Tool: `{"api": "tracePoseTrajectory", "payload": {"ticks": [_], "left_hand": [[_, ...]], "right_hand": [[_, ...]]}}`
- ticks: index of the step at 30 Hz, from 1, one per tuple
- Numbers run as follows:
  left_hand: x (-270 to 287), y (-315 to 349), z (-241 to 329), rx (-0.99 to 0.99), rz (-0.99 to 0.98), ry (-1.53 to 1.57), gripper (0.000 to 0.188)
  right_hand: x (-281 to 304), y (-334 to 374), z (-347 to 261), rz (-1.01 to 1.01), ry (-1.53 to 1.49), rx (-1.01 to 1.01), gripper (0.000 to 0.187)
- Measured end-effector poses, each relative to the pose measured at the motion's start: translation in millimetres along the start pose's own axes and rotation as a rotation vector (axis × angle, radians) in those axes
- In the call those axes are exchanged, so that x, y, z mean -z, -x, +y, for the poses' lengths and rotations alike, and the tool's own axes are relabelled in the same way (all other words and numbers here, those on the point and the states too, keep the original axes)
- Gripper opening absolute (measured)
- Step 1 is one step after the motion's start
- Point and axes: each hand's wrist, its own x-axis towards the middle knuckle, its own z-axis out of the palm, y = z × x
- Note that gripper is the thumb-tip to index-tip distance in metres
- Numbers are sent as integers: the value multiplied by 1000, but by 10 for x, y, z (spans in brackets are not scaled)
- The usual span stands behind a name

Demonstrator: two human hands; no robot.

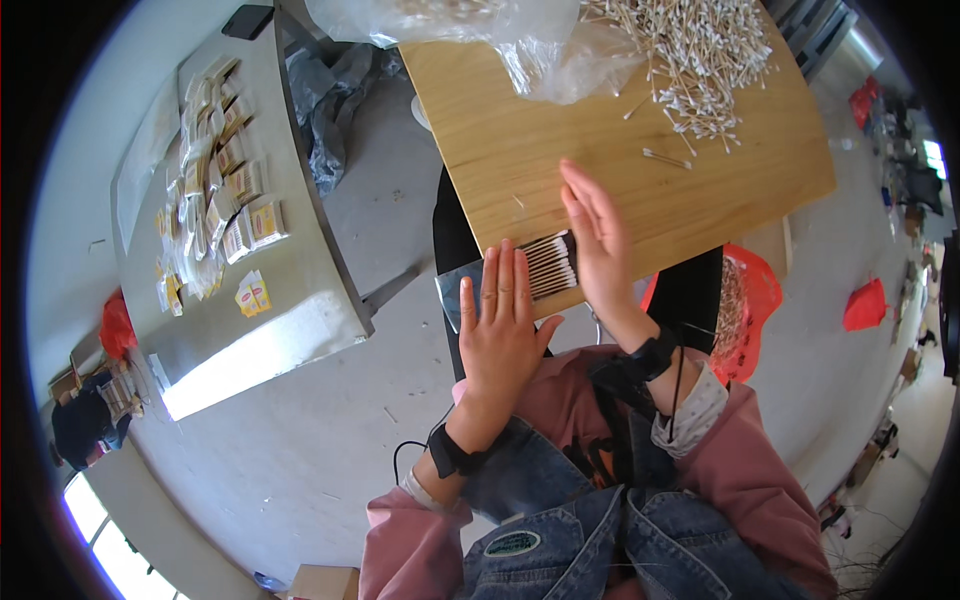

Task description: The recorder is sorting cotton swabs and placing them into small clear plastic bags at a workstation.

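Observation:
My left hand (pixel 500 318) lies flat, fingers stretched out, at the left end of a neat row of cotton swabs (pixel 549 266) near the table's front edge. Beneath and left of its fingers is a dark, shiny flat strip (pixel 452 292); I cannot tell whether it is a tray or a film. My right hand (pixel 603 248) stands on edge at the row's right end, its fingers straight and close together. Neither hand grips anything. A few loose swabs (pixel 667 158) lie farther back, near a large heap of cotton swabs (pixel 705 60).
The wooden table (pixel 500 130) bears a clear plastic bag (pixel 555 60) at its back. To the left, a metal table (pixel 310 300) holds many small packets (pixel 225 180). A red bag (pixel 765 290) of swabs sits below the table at right. Crumpled plastic (pixel 335 120) lies between the tables.

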Motion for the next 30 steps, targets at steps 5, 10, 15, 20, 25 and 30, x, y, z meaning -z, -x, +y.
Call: {"api": "tracePoseTrajectory", "payload": {"ticks": [5,10,15,20,25,30], "left_hand": [[24,5,17,5,-8,10,96],[3,5,25,12,-24,-14,96],[-6,0,56,15,6,-10,96],[-19,2,112,39,-1,-25,96],[-19,-15,148,59,-35,-30,97],[-19,-15,154,59,-29,-41,98]], "right_hand": [[86,129,-96,-29,97,-4,44],[57,164,-95,-110,290,63,47],[65,168,-84,-119,371,112,44],[58,194,-97,-148,412,112,41],[-27,242,-74,-113,337,112,44],[11,237,-158,-208,398,117,45]]}}
